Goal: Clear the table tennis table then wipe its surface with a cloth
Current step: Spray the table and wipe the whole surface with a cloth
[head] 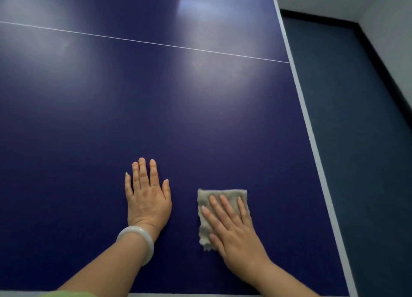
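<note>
left hand flat, grip open, on table; right hand flat, open, pressing cloth

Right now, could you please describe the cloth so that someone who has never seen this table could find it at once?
Start from the dark blue table tennis table and follow its white right edge toward the near end. There a small beige-grey cloth lies flat under the right hand. It is the only loose thing on the surface; the left hand beside it presses bare tabletop.
</note>
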Available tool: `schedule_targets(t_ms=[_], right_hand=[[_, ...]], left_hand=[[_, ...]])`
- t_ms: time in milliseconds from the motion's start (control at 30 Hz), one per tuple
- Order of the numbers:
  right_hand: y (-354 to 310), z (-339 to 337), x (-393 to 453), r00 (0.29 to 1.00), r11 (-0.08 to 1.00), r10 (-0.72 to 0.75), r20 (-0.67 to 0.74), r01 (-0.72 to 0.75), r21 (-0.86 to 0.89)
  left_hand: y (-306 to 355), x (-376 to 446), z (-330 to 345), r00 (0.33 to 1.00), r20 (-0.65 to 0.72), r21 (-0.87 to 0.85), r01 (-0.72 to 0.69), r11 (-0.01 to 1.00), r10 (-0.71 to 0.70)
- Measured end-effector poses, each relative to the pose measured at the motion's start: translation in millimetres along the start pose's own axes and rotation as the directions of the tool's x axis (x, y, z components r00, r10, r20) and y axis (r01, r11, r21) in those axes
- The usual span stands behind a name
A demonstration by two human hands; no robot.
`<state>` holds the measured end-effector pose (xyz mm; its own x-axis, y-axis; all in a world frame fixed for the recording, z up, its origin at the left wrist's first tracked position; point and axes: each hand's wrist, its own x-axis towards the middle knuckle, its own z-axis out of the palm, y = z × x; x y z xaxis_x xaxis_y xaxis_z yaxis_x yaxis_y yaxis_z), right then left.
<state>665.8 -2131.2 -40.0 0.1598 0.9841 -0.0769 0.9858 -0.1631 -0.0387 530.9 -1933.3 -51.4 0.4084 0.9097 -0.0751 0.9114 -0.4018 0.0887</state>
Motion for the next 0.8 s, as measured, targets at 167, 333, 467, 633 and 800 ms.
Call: schedule_targets(t_ms=[167, 333, 467, 633, 800], right_hand=[[102, 9, -51, 0.96, 0.96, 0.281, 0.017, -0.28, -0.016], [128, 0, -23, 0.514, 0.497, 0.856, 0.061, -0.849, 0.179], [38, 4, 10, 0.816, 0.819, 0.572, -0.084, -0.561, 0.119], [40, 0, 30, 0.995, 0.996, -0.091, -0.028, 0.091, 0.017], [158, -4, 62, 0.756, 0.747, 0.654, 0.016, -0.649, 0.145]], left_hand=[[0, 1, 0, 1.0, 0.007, -0.004, -0.002, 1.0, 0.002], [0, 0, 0, 1.0, -0.006, -0.014, -0.006, 1.0, 0.006], [0, 1, 0, 1.0, -0.015, -0.007, -0.006, 1.0, 0.006], [-1, 0, 5, 0.999, -0.047, 0.006, -0.014, 1.0, 0.014], [-2, 0, 7, 0.996, -0.08, 0.011, -0.026, 1.0, 0.027]])
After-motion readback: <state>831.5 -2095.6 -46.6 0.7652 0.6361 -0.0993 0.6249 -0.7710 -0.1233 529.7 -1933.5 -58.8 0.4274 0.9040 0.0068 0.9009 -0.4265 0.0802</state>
